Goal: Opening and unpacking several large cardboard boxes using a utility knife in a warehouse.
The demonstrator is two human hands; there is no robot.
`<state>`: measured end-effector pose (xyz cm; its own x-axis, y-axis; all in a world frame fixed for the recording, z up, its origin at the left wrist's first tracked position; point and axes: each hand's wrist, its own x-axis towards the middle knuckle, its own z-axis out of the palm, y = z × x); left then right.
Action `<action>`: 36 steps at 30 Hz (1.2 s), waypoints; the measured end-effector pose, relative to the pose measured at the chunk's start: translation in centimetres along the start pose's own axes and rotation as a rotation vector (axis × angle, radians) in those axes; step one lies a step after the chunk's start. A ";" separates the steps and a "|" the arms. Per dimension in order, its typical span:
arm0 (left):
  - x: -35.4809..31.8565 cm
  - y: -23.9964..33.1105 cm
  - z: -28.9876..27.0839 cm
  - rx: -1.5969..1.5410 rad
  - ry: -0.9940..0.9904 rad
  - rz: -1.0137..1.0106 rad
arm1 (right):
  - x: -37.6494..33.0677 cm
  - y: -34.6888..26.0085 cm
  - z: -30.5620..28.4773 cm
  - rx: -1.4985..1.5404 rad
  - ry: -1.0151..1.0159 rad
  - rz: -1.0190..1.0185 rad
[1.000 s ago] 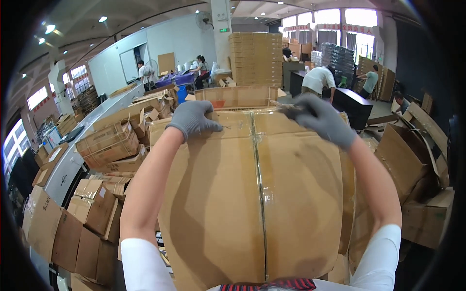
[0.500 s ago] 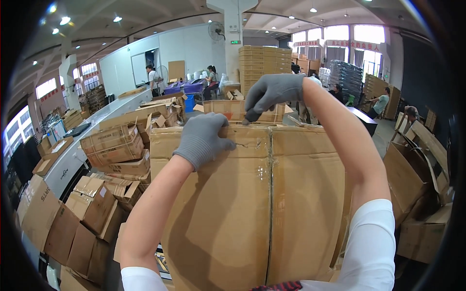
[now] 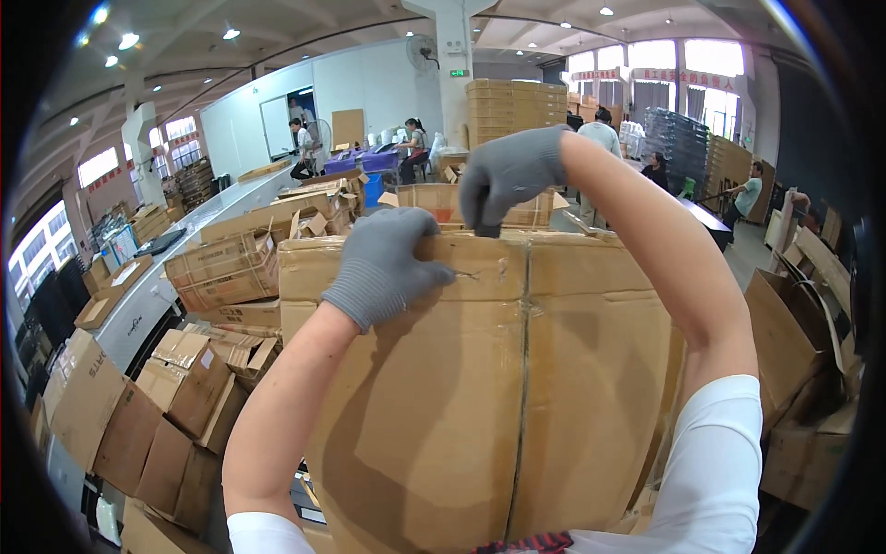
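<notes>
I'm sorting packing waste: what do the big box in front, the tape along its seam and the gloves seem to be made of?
The big box looks like cardboard: matte brown, creased near the top. The tape is probably plastic film, given its glossy, amber look. The left glove and right glove seem knitted fabric: matte gray, the left's cuff ribbed.

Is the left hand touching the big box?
Touching. In the head view, the left hand grips the big box by its top edge, thumb against the front.
</notes>
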<state>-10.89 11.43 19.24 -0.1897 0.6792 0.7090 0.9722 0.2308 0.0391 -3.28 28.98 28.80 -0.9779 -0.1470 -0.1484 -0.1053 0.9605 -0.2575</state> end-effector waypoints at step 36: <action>-2.6 1.1 -2.4 -0.407 0.167 -0.212 | -18.7 12.4 5.0 -0.025 0.717 0.130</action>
<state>-9.02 8.20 19.12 -0.3975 0.5180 0.7574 0.8953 0.0381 0.4438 14.58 42.47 23.63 -0.8598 0.1508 0.4878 0.0237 0.9661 -0.2570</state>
